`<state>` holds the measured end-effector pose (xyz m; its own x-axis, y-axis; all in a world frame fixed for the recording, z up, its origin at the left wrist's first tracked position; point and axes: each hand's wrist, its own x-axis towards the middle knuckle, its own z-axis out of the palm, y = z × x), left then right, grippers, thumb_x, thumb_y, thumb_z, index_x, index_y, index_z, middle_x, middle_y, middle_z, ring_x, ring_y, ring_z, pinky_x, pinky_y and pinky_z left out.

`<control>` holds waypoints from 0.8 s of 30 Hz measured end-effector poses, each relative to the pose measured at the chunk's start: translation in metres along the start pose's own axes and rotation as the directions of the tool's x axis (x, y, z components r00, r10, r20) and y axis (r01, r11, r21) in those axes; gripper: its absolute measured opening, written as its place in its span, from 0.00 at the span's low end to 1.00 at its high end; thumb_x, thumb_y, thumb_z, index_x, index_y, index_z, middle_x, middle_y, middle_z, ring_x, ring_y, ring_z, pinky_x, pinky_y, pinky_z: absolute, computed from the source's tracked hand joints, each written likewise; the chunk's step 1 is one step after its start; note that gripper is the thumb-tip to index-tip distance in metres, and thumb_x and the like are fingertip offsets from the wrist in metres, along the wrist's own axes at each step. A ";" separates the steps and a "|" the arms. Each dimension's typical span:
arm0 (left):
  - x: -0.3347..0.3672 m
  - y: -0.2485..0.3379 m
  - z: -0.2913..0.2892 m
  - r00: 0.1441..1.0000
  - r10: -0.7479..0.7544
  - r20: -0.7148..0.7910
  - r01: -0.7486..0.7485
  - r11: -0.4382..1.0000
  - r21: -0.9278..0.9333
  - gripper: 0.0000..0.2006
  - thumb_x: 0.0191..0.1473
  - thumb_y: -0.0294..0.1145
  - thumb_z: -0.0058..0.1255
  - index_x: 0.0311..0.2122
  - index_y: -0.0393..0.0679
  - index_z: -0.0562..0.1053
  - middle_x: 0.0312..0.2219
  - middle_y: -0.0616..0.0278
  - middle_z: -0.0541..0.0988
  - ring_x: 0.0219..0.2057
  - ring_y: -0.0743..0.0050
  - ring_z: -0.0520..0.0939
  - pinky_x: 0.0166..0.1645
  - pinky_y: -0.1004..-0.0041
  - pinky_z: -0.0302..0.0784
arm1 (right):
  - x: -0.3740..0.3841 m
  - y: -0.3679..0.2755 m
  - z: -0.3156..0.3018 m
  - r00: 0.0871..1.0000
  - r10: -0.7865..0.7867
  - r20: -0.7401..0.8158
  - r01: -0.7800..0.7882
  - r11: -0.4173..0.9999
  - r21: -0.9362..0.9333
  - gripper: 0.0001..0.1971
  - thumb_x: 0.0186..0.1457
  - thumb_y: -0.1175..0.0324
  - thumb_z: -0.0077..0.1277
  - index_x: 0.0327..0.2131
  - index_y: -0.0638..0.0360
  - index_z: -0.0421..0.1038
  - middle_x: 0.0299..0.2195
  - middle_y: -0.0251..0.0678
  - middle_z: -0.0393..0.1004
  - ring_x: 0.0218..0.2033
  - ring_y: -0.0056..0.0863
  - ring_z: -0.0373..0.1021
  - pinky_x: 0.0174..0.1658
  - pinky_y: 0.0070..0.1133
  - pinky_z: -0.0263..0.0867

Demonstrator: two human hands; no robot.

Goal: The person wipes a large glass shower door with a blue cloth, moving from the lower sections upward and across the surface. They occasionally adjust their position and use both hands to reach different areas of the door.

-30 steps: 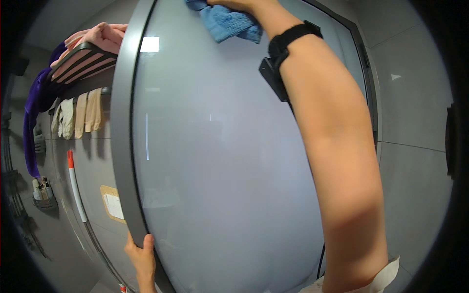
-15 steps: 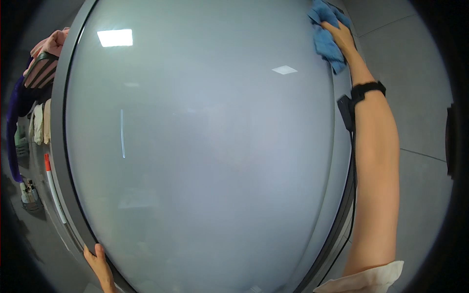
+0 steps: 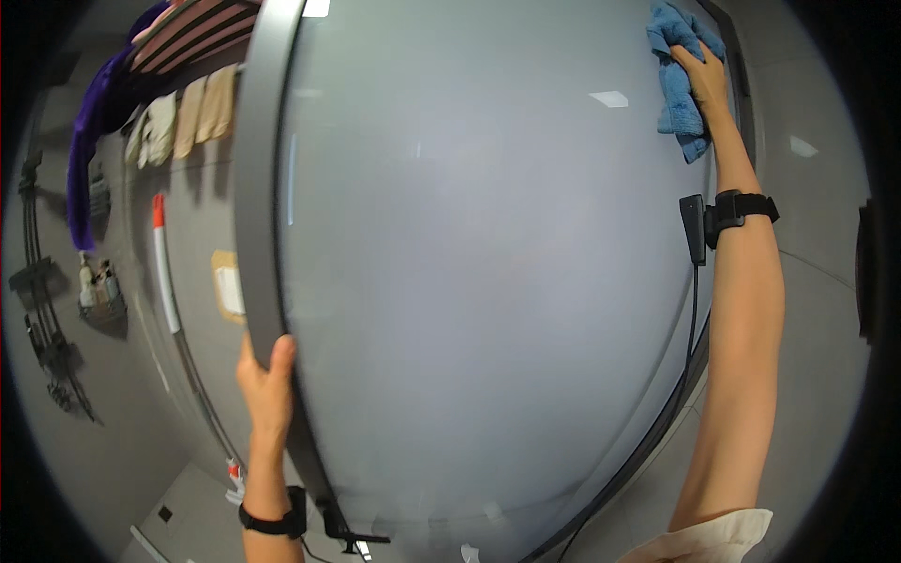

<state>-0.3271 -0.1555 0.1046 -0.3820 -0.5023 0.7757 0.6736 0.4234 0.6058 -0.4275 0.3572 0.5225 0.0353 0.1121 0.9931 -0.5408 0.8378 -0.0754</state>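
Observation:
A large frosted glass door (image 3: 469, 281) with a dark grey frame (image 3: 256, 188) fills most of the head view. My left hand (image 3: 267, 385) grips the left edge of this frame, thumb on the near side and fingers wrapped behind, where they are partly hidden. High on the right side of the glass, my right hand (image 3: 706, 83) is closed on a blue cloth (image 3: 680, 103) and presses it against the pane. The cloth is bunched under the fingers and its lower end hangs down.
Beyond the door's left edge, pale cloths (image 3: 202, 108) and a purple towel (image 3: 84, 159) hang near a slatted rack (image 3: 197, 38). A red-tipped mop pole (image 3: 164, 272) and a bottle caddy (image 3: 101, 291) stand along the wall. A black cable (image 3: 693, 319) hangs from my right wristband.
The view has shifted, and the door's left edge appears farther right, with more of the room behind it showing. My left hand appears higher on the frame. My right hand still holds the cloth at upper right.

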 end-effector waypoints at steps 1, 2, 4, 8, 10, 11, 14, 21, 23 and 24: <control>-0.003 0.007 -0.001 0.998 -0.070 0.007 0.069 0.998 0.012 0.20 0.55 0.38 0.54 0.46 0.32 0.70 0.35 0.58 0.78 0.36 0.72 0.75 0.44 0.72 0.71 | -0.004 -0.020 0.010 0.997 -0.058 -0.060 0.058 0.998 -0.002 0.29 0.42 0.43 0.53 0.48 0.44 0.75 0.47 0.43 0.74 0.47 0.42 0.69 0.53 0.33 0.60; -0.005 0.012 0.000 0.997 -0.076 -0.003 0.076 0.997 0.004 0.21 0.54 0.37 0.55 0.47 0.32 0.69 0.35 0.56 0.78 0.36 0.72 0.76 0.44 0.72 0.71 | -0.009 -0.041 0.017 0.989 -0.128 -0.072 0.126 0.992 -0.026 0.29 0.43 0.44 0.53 0.49 0.45 0.74 0.46 0.43 0.75 0.47 0.40 0.70 0.52 0.31 0.61; -0.007 0.020 -0.001 1.000 0.018 -0.007 -0.018 0.999 -0.026 0.20 0.54 0.37 0.56 0.45 0.32 0.70 0.32 0.56 0.79 0.33 0.72 0.77 0.41 0.72 0.73 | -0.022 -0.087 0.023 0.958 -0.262 -0.112 0.254 0.964 -0.084 0.29 0.46 0.48 0.54 0.51 0.49 0.72 0.45 0.42 0.75 0.47 0.37 0.70 0.51 0.28 0.62; -0.003 0.028 -0.022 1.000 -0.005 -0.024 0.003 0.997 -0.074 0.20 0.52 0.41 0.59 0.39 0.33 0.71 0.26 0.54 0.80 0.28 0.68 0.80 0.35 0.70 0.75 | -0.052 -0.213 0.047 0.946 -0.264 -0.187 0.269 0.963 0.004 0.22 0.38 0.56 0.54 0.38 0.57 0.75 0.38 0.46 0.76 0.41 0.44 0.72 0.46 0.32 0.66; -0.002 0.028 -0.028 1.000 -0.024 0.010 0.024 0.999 -0.048 0.20 0.51 0.42 0.59 0.38 0.34 0.71 0.26 0.53 0.80 0.28 0.66 0.80 0.35 0.69 0.75 | -0.069 -0.262 0.057 0.938 -0.324 -0.121 0.331 0.943 0.040 0.22 0.36 0.57 0.54 0.37 0.57 0.76 0.37 0.45 0.76 0.40 0.45 0.71 0.46 0.33 0.65; 0.000 0.028 -0.030 0.996 -0.075 0.041 0.077 0.995 -0.060 0.20 0.51 0.43 0.59 0.37 0.35 0.70 0.26 0.52 0.80 0.28 0.64 0.81 0.35 0.68 0.75 | -0.082 -0.288 0.066 0.912 -0.376 -0.165 0.379 0.925 -0.015 0.23 0.35 0.57 0.55 0.38 0.56 0.76 0.40 0.45 0.74 0.44 0.45 0.69 0.48 0.34 0.63; 0.000 0.024 -0.026 1.000 -0.013 0.027 0.014 0.999 -0.043 0.23 0.51 0.45 0.59 0.38 0.33 0.70 0.25 0.52 0.80 0.27 0.64 0.81 0.34 0.66 0.75 | -0.118 -0.343 0.094 0.793 -0.582 -0.180 0.601 0.796 0.072 0.27 0.31 0.57 0.57 0.40 0.56 0.76 0.44 0.47 0.72 0.45 0.50 0.66 0.51 0.36 0.62; 0.004 0.005 -0.018 1.000 -0.006 0.007 0.005 0.992 0.127 0.33 0.52 0.46 0.57 0.52 0.26 0.65 0.31 0.44 0.80 0.32 0.60 0.79 0.40 0.64 0.74 | -0.164 -0.360 0.118 0.711 -0.664 -0.231 0.690 0.723 0.044 0.22 0.34 0.53 0.61 0.39 0.39 0.78 0.43 0.35 0.74 0.50 0.45 0.65 0.51 0.38 0.58; 0.005 0.001 -0.016 0.999 0.043 -0.001 -0.042 0.984 0.172 0.32 0.54 0.46 0.55 0.54 0.28 0.65 0.42 0.41 0.77 0.43 0.57 0.78 0.50 0.66 0.70 | -0.160 -0.335 0.109 0.717 -0.654 -0.241 0.679 0.734 0.026 0.21 0.33 0.56 0.61 0.38 0.39 0.77 0.44 0.34 0.73 0.50 0.45 0.64 0.51 0.38 0.58; 0.004 -0.002 -0.016 1.000 0.018 0.016 -0.020 0.990 0.137 0.31 0.55 0.45 0.54 0.54 0.28 0.66 0.43 0.42 0.77 0.44 0.56 0.78 0.51 0.66 0.69 | -0.157 -0.321 0.103 0.727 -0.654 -0.209 0.671 0.741 0.017 0.22 0.34 0.56 0.61 0.40 0.39 0.77 0.45 0.34 0.73 0.50 0.44 0.64 0.52 0.38 0.58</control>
<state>-0.3195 -0.1707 0.1040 -0.3799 -0.4822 0.7894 0.5880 0.5329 0.6085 -0.3462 0.0155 0.3998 0.5550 -0.3546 0.7525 -0.3909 0.6873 0.6122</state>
